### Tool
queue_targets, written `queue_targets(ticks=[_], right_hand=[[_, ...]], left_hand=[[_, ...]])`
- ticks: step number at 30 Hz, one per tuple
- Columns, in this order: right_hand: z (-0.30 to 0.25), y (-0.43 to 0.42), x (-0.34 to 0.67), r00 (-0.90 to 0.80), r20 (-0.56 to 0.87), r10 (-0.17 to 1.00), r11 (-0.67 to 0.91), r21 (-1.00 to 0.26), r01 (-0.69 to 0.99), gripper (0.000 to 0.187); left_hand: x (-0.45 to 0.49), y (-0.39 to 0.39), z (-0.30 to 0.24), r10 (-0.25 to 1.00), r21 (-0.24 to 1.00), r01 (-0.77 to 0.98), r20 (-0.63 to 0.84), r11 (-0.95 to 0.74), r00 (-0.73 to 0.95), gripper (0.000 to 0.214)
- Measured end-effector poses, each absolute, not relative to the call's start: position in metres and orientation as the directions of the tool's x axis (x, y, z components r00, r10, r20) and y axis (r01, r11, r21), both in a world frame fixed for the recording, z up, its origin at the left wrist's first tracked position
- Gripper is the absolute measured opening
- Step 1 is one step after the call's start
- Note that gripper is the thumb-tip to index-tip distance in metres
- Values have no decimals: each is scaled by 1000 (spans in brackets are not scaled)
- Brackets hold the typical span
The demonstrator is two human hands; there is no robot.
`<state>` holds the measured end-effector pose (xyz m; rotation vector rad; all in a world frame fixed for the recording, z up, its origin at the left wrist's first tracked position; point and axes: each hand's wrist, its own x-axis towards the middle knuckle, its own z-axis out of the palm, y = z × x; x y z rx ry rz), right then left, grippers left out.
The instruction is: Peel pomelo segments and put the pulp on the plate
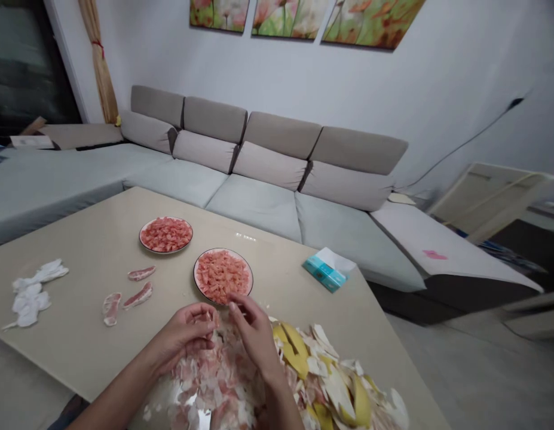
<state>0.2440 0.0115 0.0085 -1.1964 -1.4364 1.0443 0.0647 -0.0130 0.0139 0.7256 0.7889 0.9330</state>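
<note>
My left hand (pixel 189 337) has its fingers curled, with a small pinkish bit of pomelo flesh (pixel 216 319) just showing at the fingertips. Beside it, my right hand (pixel 254 331) reaches to the near rim of a plate (pixel 195 276), its thumb and forefinger slightly apart and nothing visible between them. Pink pomelo pieces (pixel 225 275) fill that plate. Below both hands lies a heap of pale membrane scraps (pixel 209 376). Yellow and white pomelo peel (pixel 339 382) is piled to the right. Several unopened details of the heap are hidden by my forearms.
A second plate of pomelo pieces (pixel 166 234) stands farther back. Three pomelo segments (pixel 138 295) lie on the table (pixel 88 239) at left, with crumpled white tissues (pixel 31 298) beyond. A blue tissue pack (pixel 326 272) rests near the right edge. A grey sofa (pixel 259 197) borders the far side.
</note>
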Motion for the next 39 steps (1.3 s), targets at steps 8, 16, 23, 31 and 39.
queue_targets(ticks=[8, 16, 23, 31, 39], right_hand=[[4, -11, 238, -190, 92, 978, 98, -995, 19, 18], [-6, -10, 235, -219, -82, 972, -117, -982, -152, 30], [-14, -8, 233, -263, -129, 956, -202, -940, -274, 34], [-11, -12, 229, -303, -112, 947, -226, -898, -377, 28], [-16, -10, 228, -365, -138, 921, -314, -817, -484, 31]], left_hand=[[69, -15, 11, 939, 910, -322, -161, 261, 304, 26], [70, -12, 7, 956, 967, -179, -131, 182, 263, 27], [71, -15, 9, 949, 942, -254, -147, 220, 278, 25], [68, -13, 1, 965, 963, -217, -102, 157, 243, 24], [72, -18, 9, 938, 846, -458, -130, 274, 322, 22]])
